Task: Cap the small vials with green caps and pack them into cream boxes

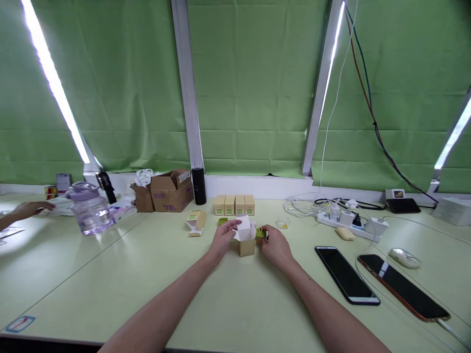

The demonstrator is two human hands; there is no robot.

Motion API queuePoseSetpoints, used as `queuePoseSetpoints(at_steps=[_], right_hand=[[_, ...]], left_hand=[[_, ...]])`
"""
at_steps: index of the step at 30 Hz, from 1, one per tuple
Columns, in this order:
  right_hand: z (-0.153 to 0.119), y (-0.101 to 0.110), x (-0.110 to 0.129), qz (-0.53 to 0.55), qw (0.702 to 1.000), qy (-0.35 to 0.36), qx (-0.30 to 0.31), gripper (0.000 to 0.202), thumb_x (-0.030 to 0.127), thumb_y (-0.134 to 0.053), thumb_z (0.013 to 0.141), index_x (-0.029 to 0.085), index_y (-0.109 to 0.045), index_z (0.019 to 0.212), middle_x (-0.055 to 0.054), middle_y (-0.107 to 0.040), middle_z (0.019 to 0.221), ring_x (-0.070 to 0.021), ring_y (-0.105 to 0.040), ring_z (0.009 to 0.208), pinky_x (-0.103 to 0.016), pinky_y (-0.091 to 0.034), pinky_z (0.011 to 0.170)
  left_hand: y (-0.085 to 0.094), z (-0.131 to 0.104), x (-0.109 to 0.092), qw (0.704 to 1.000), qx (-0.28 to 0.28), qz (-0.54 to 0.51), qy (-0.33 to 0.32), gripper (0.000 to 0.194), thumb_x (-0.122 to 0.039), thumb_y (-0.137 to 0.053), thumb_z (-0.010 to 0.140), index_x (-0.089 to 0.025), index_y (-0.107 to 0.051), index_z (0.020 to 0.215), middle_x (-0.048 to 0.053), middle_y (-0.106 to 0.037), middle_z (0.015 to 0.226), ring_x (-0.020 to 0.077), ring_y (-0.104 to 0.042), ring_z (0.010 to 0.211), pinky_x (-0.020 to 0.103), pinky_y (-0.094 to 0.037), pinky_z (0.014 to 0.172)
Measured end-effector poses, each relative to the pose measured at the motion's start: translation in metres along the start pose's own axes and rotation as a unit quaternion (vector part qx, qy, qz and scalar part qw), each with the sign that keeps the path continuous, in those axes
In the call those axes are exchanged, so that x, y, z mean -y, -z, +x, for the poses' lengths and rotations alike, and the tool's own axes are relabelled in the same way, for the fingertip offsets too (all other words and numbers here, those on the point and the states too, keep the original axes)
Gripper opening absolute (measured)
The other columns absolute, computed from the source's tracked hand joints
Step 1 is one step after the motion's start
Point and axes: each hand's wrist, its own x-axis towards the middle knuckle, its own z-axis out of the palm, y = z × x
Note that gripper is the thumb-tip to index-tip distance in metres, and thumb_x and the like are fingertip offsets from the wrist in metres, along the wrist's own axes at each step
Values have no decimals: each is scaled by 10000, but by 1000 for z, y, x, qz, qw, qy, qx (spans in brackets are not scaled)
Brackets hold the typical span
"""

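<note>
An upright small tan box [247, 247] stands on the table with its white flaps open at the top. My left hand [223, 239] is at the box's left side, its fingers closed on a white flap. On the box's right, my right hand [275, 244] pinches a small green item [260, 233]. Another green piece [222, 221] lies behind my left hand. Several closed tan boxes [234, 205] stand in a row farther back. An open tan carton [196, 223] lies to the left, and a small clear item [283, 224] to the right.
Two phones [347, 274] [403, 287], a power strip [349, 225] and tangled white cables [301, 206] occupy the right. At left are a purple water jug [90, 211], a cardboard box [171, 192] and another person's hand [33, 210]. A black cylinder [198, 186] stands behind.
</note>
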Motion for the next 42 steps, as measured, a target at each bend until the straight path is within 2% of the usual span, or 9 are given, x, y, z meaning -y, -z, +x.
queuePoseSetpoints(at_steps=[6, 10, 13, 17, 22, 26, 35, 42], right_hand=[[1, -4, -4, 25, 999, 23, -22, 331, 127, -594, 834, 227, -644, 1146, -76, -736, 1128, -244, -672, 997, -301, -448, 781], [3, -1, -2, 91, 994, 25, -59, 331, 164, -578, 845, 221, -611, 1169, -75, -726, 1110, -226, -675, 891, -323, -479, 784], [3, 6, 3, 176, 977, 30, -117, 336, 250, -568, 875, 211, -581, 1208, -84, -716, 1097, -223, -663, 824, -353, -515, 776], [-1, 16, 11, 268, 943, 62, -186, 380, 333, -584, 899, 207, -570, 1257, -114, -690, 1218, -246, -664, 944, -403, -537, 869], [-11, 14, 23, 313, 927, 128, -160, 400, 328, -578, 936, 242, -561, 1326, -114, -654, 1328, -253, -661, 1053, -432, -534, 964], [-16, 9, 28, 288, 934, 164, -131, 402, 318, -568, 952, 260, -559, 1350, -103, -657, 1334, -258, -645, 1088, -454, -506, 1013], [-11, 12, 20, 202, 961, 153, -109, 360, 373, -503, 988, 242, -563, 1318, -88, -681, 1312, -245, -658, 942, -452, -473, 957], [-15, 19, 22, 143, 970, 184, -73, 336, 258, -538, 932, 245, -597, 1262, -71, -716, 1226, -249, -669, 966, -428, -457, 947]], left_hand=[[1, 0, 2, 1000, 20, 0, -5, 463, -178, -570, 634, -152, -731, 1068, 68, -735, 930, 223, -684, 919, 309, -504, 788], [0, -1, 0, 1000, 17, -11, 10, 487, -163, -564, 614, -145, -725, 1074, 74, -742, 937, 227, -688, 923, 310, -506, 792], [0, -1, -2, 1000, 19, -17, 16, 494, -164, -568, 613, -148, -724, 1082, 80, -746, 954, 228, -687, 920, 313, -505, 796], [-1, -2, -2, 999, 26, -16, 12, 489, -169, -568, 616, -142, -724, 1078, 79, -745, 940, 219, -682, 903, 304, -491, 782], [-2, -3, -1, 999, 38, -26, 9, 496, -180, -575, 624, -140, -718, 1097, 94, -767, 988, 220, -688, 917, 298, -484, 773], [-3, -3, -2, 999, 38, -36, 6, 469, -177, -590, 614, -149, -727, 1061, 78, -769, 928, 224, -689, 886, 310, -487, 777], [-4, -3, -2, 998, 52, -31, 5, 473, -164, -578, 606, -150, -739, 1051, 89, -780, 949, 235, -693, 900, 306, -482, 760], [-3, -5, -4, 999, 43, -10, -2, 494, -152, -554, 610, -159, -754, 1061, 84, -773, 968, 229, -681, 932, 312, -489, 798]])
